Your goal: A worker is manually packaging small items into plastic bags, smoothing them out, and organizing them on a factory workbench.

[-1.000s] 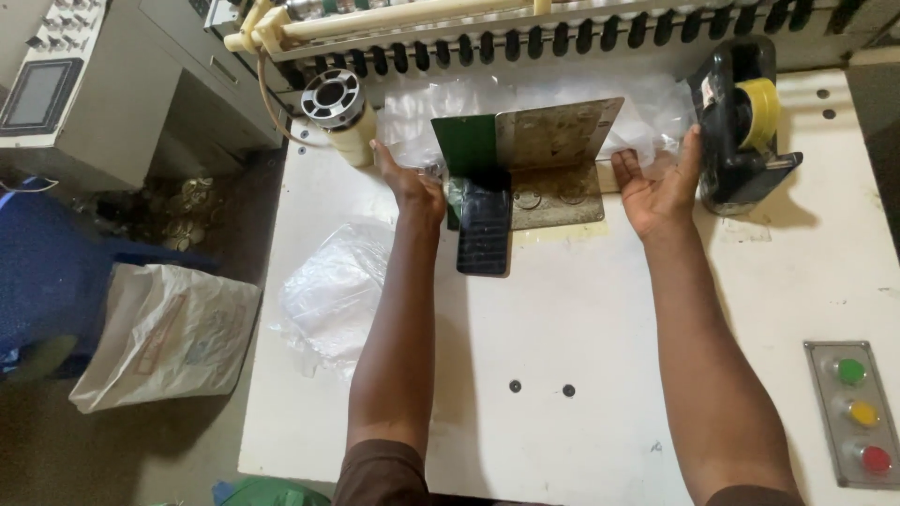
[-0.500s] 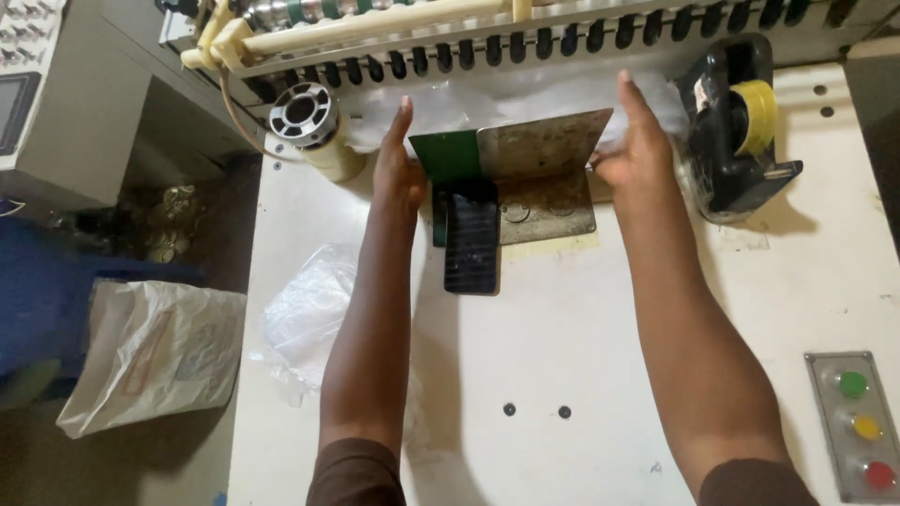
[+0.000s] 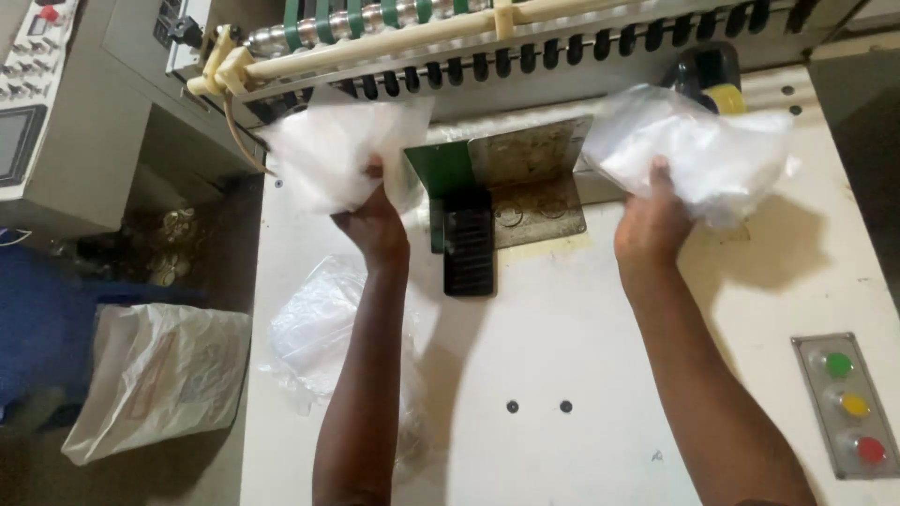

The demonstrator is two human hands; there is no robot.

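Lifting 2 clear plastic bag stacks off the bench (image 3: 581, 356): left hand (image 3: 375, 225) now clenching left stack (image 3: 328, 150), right hand (image 3: 652, 220) clenching right stack (image 3: 698, 150), both raised flanking the metal bracket (image 3: 525, 178), previously lying flat.

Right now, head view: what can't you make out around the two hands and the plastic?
- Left hand fingers: hidden behind the left plastic bundle.
- Right hand fingers: hidden by the right plastic bundle.
- Both bundles: motion-blurred, so sheet count and edges are unreadable.
- Tape dispenser: mostly covered by the right bundle.
- Control panel: cut off by the left edge.
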